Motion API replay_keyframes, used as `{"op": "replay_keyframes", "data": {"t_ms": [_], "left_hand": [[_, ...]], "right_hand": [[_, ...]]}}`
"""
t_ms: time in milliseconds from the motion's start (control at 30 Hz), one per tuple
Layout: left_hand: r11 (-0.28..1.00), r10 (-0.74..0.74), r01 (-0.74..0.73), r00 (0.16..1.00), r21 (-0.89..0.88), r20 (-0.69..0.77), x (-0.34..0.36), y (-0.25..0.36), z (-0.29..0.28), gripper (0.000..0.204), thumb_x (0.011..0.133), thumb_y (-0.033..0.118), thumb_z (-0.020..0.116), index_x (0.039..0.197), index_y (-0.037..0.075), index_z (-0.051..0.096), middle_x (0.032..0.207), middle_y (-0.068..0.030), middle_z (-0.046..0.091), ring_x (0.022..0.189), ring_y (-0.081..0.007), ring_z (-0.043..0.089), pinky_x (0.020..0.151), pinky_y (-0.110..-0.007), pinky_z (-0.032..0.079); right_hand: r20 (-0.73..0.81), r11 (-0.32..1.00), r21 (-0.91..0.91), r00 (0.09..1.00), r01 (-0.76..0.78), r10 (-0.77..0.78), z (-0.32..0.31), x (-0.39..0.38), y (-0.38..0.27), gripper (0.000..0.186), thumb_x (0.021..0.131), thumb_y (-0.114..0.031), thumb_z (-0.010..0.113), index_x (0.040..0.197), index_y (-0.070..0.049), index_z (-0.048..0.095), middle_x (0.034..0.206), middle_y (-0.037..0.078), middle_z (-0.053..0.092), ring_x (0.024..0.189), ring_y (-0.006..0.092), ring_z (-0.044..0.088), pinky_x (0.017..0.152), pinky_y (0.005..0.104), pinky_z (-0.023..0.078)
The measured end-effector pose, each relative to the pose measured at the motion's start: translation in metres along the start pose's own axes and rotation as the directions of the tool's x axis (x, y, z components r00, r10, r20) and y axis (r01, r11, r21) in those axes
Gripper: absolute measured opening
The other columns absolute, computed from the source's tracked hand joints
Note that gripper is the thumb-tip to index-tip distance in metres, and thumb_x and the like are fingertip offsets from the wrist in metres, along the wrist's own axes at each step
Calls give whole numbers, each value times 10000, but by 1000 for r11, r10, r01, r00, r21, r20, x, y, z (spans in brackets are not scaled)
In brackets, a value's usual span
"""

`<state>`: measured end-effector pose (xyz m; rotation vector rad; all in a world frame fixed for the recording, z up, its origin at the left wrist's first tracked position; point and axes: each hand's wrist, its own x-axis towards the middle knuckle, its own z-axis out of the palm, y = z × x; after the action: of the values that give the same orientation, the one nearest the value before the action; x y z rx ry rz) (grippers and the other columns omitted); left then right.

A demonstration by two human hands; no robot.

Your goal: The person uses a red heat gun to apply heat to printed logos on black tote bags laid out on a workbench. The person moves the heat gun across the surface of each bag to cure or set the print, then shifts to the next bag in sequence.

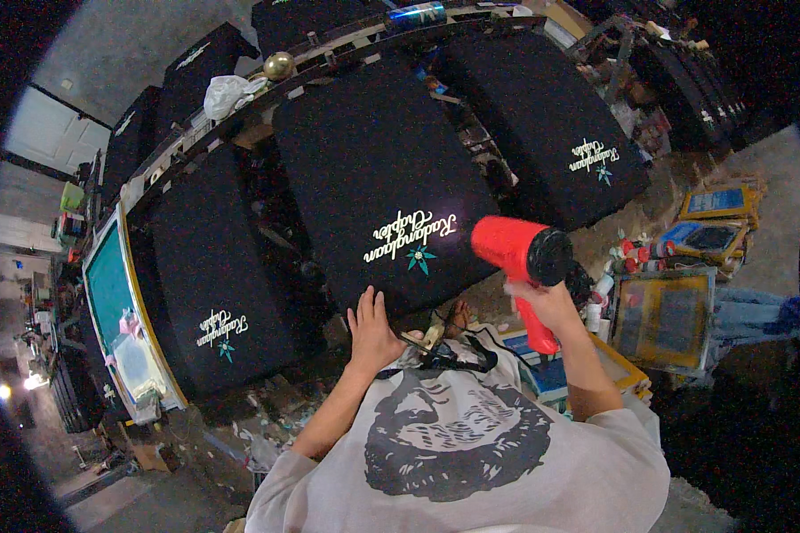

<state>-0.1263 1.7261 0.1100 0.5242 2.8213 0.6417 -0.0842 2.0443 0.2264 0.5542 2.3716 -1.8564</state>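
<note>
A black garment (373, 169) lies stretched on the middle platen in front of me, with pale script lettering and a teal star print (415, 242) near its close edge. My left hand (372, 330) rests flat on that near edge, fingers spread, holding nothing. My right hand (545, 305) grips the handle of a red heat gun (516, 253), its nozzle pointed left toward the print, a short way to the right of it. A black cord (458, 351) hangs near my chest.
Black garments with the same print lie on the left platen (218, 293) and right platen (551, 115). A green-meshed printing screen (120, 311) stands at far left. Framed screens (662, 315) and small bottles (631, 253) crowd the floor at right. A white rag (227, 93) sits on the press arm.
</note>
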Motion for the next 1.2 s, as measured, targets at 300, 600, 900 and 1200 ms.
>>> {"op": "replay_keyframes", "data": {"t_ms": [300,600,900,1200], "left_hand": [[999,-27,26,999,-22,-34,-5,-9,-4,1188,664,649,820,1468,-85,344,1560,-277,304,1445,-446,320,1147,-658,255],[994,-88,83,994,-69,-64,-6,-31,-13,1173,701,608,821,1463,-127,317,1541,-307,302,1437,-459,316,1143,-671,236],[994,-94,88,991,-67,-97,-3,-55,-17,1180,702,626,802,1474,-116,307,1566,-292,289,1458,-448,289,1174,-626,229],[993,5,-9,999,-114,-36,11,-66,-33,1215,691,573,844,1476,-149,263,1567,-298,256,1487,-446,227,1187,-630,180]], "right_hand": [[-61,984,69,983,-166,171,12,4,-18,318,824,-91,778,1111,-56,646,802,32,651,614,147,617,575,333,520],[207,961,71,947,-267,248,66,3,-41,314,828,-120,792,1101,-63,647,722,10,636,565,130,592,528,326,505],[225,989,108,972,-100,73,109,10,-60,254,855,-111,771,1072,-57,652,811,18,667,593,134,604,544,320,509],[140,993,-56,986,100,-91,98,3,-38,470,802,-154,831,1216,-56,632,904,27,688,706,151,649,643,364,543]]}}
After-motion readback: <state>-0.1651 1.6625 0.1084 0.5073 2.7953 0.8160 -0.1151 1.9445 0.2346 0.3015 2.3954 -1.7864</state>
